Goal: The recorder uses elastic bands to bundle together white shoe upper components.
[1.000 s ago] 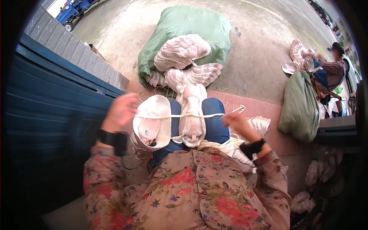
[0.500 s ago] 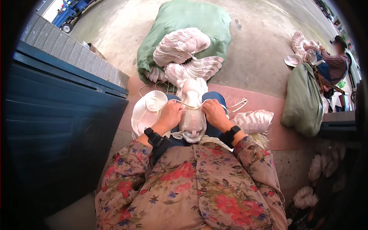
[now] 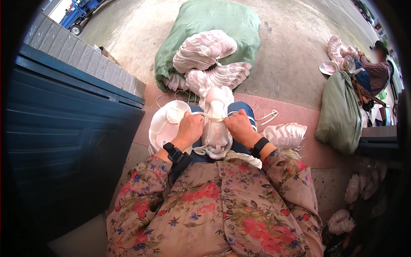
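White lace (image 3: pixel 215 117) goes across the top of a pink and white shoe piece (image 3: pixel 217 135), and the two hands have it, one on each side. The shoe piece lies on the person's lap, between the knees in blue pants (image 3: pixel 239 108). The left hand (image 3: pixel 191 127) is curled up and pinches the lace on the left side of the shoe piece. The right hand (image 3: pixel 239 126) is curled too, and pinches the lace on the right side. Both hands are close together, with the shoe piece between them. Each wrist has a black band, one on the left (image 3: pixel 174 153) and one on the right (image 3: pixel 260 146). A round white piece (image 3: pixel 156 126) with pink inside sits just beside the left hand. Past the right hand, a pale string (image 3: pixel 272 114) makes a curl, and near it lies a row of white pieces (image 3: pixel 284 136). In front of the knees, more pink and white pieces (image 3: pixel 203 49) lean on a big green sack (image 3: pixel 209 19). Far off to the right, another person (image 3: pixel 376 73) sits behind a darker green sack (image 3: pixel 339 113)
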The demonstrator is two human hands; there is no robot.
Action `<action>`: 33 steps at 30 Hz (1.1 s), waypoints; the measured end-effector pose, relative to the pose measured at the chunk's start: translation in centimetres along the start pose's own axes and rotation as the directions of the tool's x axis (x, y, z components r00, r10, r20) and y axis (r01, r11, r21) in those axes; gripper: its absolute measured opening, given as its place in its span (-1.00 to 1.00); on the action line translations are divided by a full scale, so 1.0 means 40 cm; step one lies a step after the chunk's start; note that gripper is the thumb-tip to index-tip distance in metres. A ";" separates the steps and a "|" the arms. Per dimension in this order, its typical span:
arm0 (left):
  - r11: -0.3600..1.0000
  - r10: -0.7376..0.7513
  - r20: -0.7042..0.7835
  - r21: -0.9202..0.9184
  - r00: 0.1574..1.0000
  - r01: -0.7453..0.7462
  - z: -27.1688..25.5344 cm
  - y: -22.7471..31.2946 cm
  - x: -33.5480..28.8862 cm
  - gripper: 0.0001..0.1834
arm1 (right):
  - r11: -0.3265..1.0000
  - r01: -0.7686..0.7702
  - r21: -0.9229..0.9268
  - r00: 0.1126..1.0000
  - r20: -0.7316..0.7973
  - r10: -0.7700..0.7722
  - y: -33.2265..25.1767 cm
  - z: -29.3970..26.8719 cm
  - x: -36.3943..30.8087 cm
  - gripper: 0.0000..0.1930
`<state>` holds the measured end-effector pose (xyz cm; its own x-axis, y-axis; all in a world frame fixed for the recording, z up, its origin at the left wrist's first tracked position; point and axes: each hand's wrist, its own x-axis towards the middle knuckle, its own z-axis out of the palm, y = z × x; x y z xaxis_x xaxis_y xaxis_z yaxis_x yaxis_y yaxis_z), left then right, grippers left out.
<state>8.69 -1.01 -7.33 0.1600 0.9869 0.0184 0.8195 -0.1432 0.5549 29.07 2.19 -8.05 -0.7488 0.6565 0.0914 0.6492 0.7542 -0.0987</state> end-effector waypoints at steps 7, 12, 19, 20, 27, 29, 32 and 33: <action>0.987 0.075 -0.051 0.146 0.996 -0.066 0.035 0.021 0.005 -0.91 | 0.939 -0.224 0.261 0.958 -0.119 0.262 -0.007 0.007 -0.023 -0.95; 0.976 0.047 -0.065 0.215 0.997 -0.032 0.029 0.045 0.004 -0.87 | 0.927 -0.317 0.199 0.930 -0.128 0.346 -0.021 -0.004 -0.033 -0.86; 0.901 0.078 -0.051 0.431 0.996 -0.048 0.023 0.086 -0.043 -0.83 | 0.925 -0.320 0.205 0.945 -0.004 0.328 -0.034 -0.030 -0.031 -0.71; 0.900 0.012 -0.018 0.437 1.000 -0.003 0.029 0.077 -0.043 -0.81 | 0.909 -0.331 0.254 0.944 0.083 0.320 -0.021 -0.021 -0.031 -0.73; 0.997 0.033 0.093 0.063 0.995 -0.039 0.033 0.016 -0.031 -0.82 | 0.815 -0.207 0.542 0.973 0.029 0.228 0.013 0.008 -0.053 -0.82; 0.983 0.142 -0.051 0.125 0.989 -0.135 0.009 0.057 -0.023 -0.88 | 0.798 -0.215 0.564 0.965 -0.005 0.263 0.007 0.018 -0.060 -0.83; 0.961 0.245 -0.097 0.153 0.965 -0.229 0.013 0.112 0.022 -0.95 | 0.751 -0.192 0.632 0.937 -0.109 0.332 -0.010 0.036 -0.066 -0.86; 0.961 0.249 -0.099 0.151 0.963 -0.233 0.025 0.116 0.035 -0.95 | 0.719 -0.162 0.676 0.913 -0.173 0.369 -0.015 0.042 -0.068 -0.88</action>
<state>13.25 -0.37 -5.56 0.3040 0.9224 0.2384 0.8332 -0.3787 0.4028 30.48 -0.06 -9.92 -0.4215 0.8801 0.2183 0.4977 0.4258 -0.7557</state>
